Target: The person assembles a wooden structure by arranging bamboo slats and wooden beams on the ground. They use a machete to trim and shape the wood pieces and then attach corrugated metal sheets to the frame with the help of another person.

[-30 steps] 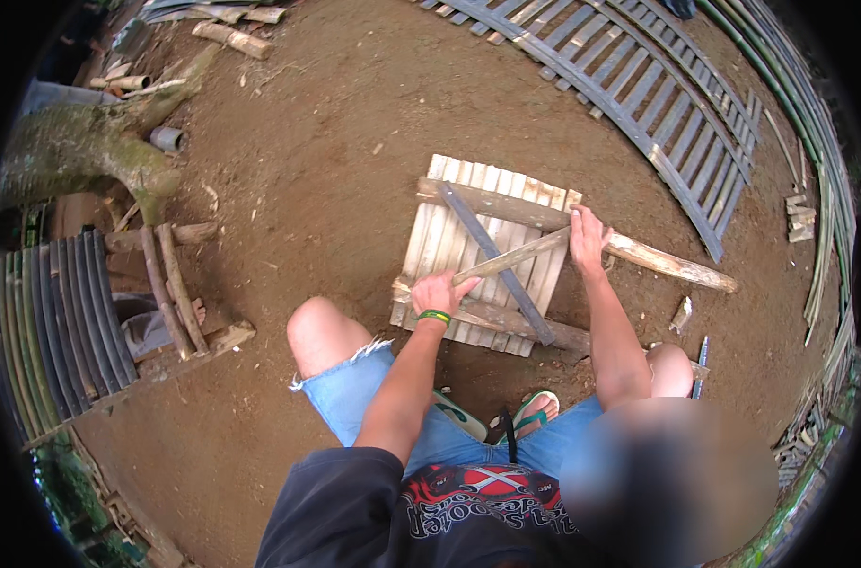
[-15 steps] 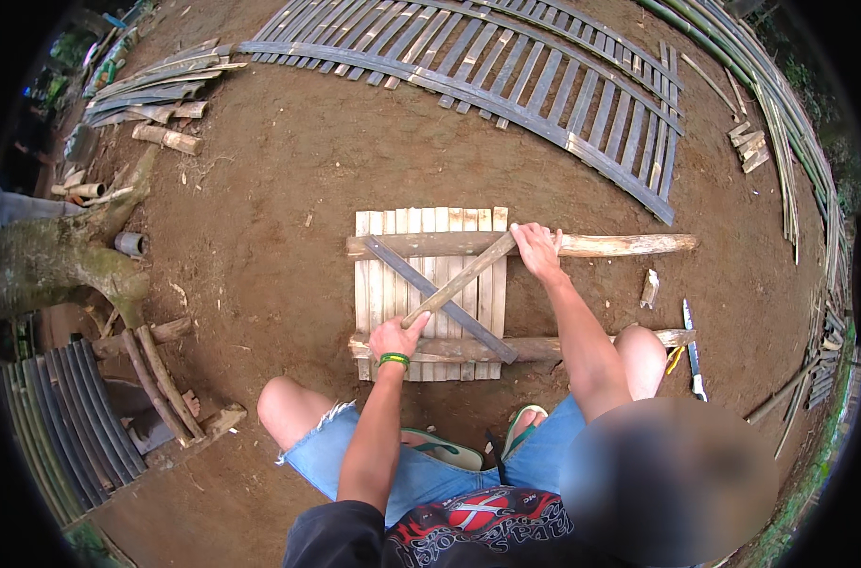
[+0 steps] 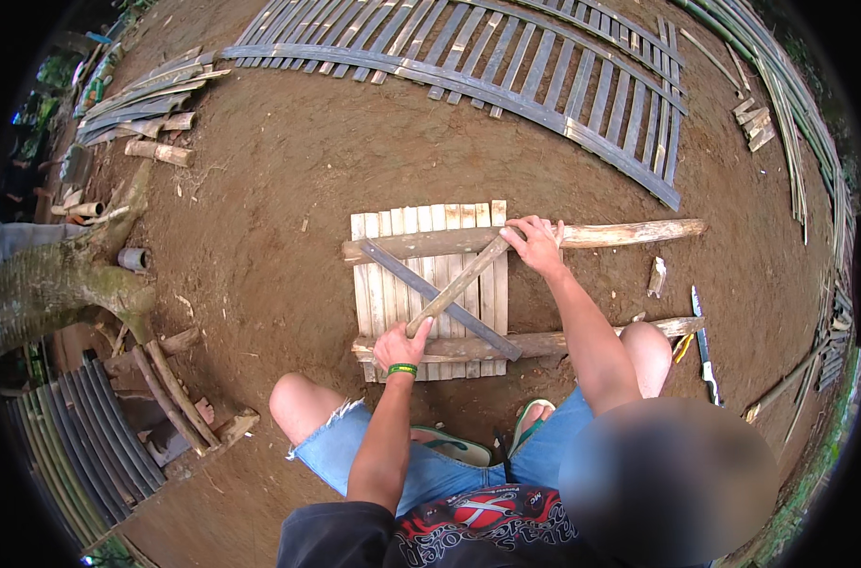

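Note:
On the ground before me is a panel of pale wooden slats (image 3: 386, 303), set side by side. Across it lie a far log (image 3: 629, 233) and a near log (image 3: 544, 346), both reaching out to the right. A grey strip (image 3: 440, 298) slants over the slats between the logs. Crossing it in an X is a brown wooden strip (image 3: 468, 274). My left hand (image 3: 398, 347) is closed on its lower end, above the near log. At the far log, my right hand (image 3: 535, 243) grips the upper end, fingers bent over it.
Right of my knee lie a saw (image 3: 703, 346) and a yellow-handled tool (image 3: 682, 348). A wood offcut (image 3: 657, 276) rests between the log ends. Beyond is a long slatted frame (image 3: 506, 90). A tree trunk (image 3: 47, 270) and a bamboo bench (image 3: 80, 440) stand left.
The brown strip has turned slightly steeper, its upper end moving a little left with my right hand. My left hand stays at its lower end. The whole view has shifted slightly.

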`<act>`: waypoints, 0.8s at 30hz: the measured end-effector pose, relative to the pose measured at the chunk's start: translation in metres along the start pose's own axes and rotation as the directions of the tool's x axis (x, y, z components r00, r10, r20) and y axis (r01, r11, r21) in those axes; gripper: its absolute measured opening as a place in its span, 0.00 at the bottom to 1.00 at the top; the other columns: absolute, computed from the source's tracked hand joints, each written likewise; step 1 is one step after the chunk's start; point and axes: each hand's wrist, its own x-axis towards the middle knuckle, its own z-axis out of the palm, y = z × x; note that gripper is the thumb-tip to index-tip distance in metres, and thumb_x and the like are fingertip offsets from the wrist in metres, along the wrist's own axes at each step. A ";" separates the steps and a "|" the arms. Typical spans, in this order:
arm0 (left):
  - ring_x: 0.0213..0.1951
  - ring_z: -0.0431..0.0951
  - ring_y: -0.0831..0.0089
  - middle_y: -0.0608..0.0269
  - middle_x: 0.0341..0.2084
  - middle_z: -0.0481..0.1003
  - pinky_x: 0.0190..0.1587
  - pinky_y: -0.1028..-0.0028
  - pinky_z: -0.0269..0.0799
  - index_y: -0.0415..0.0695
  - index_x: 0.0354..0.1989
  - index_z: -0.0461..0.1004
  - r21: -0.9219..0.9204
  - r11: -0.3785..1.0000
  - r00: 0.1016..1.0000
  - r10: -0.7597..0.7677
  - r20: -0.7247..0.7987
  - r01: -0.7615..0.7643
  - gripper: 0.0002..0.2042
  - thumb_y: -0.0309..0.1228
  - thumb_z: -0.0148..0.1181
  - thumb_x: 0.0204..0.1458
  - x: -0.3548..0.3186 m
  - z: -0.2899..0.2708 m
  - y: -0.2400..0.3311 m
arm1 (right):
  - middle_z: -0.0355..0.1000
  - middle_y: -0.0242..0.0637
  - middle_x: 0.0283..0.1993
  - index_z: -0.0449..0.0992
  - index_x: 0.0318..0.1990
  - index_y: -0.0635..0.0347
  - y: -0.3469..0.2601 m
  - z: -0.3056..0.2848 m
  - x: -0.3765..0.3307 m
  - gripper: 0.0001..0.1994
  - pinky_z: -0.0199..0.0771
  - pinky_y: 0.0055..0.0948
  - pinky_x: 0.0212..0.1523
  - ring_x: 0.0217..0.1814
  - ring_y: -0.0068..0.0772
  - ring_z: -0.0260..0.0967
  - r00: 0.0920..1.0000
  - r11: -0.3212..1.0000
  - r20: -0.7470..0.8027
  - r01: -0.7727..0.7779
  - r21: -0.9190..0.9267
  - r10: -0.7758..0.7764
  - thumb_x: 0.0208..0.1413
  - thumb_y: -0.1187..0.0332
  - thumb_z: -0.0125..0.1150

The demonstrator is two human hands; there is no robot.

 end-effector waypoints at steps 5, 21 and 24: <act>0.26 0.77 0.46 0.48 0.20 0.76 0.31 0.53 0.71 0.42 0.21 0.75 0.045 0.998 0.999 0.051 -0.008 -0.050 0.30 0.63 0.60 0.47 0.002 0.008 -0.004 | 0.71 0.30 0.55 0.82 0.49 0.40 -0.005 -0.001 0.002 0.24 0.23 0.66 0.72 0.67 0.39 0.59 0.999 0.999 -0.028 -0.047 -0.025 0.047 0.58 0.37 0.53; 0.29 0.77 0.43 0.44 0.23 0.77 0.33 0.50 0.70 0.42 0.27 0.77 -0.012 0.997 0.981 0.071 0.182 -0.070 0.29 0.62 0.57 0.50 0.015 0.000 -0.007 | 0.71 0.30 0.57 0.82 0.46 0.36 -0.014 0.000 0.011 0.20 0.16 0.70 0.71 0.70 0.39 0.55 0.987 0.989 0.064 -0.145 -0.031 0.147 0.59 0.41 0.51; 0.31 0.78 0.43 0.43 0.24 0.77 0.34 0.50 0.70 0.42 0.27 0.77 -0.021 0.995 0.953 0.104 0.285 -0.102 0.30 0.62 0.57 0.50 0.024 -0.011 -0.007 | 0.72 0.31 0.58 0.82 0.45 0.39 -0.016 -0.001 0.020 0.18 0.16 0.72 0.71 0.69 0.41 0.56 0.971 0.975 0.102 -0.207 -0.085 0.215 0.60 0.47 0.48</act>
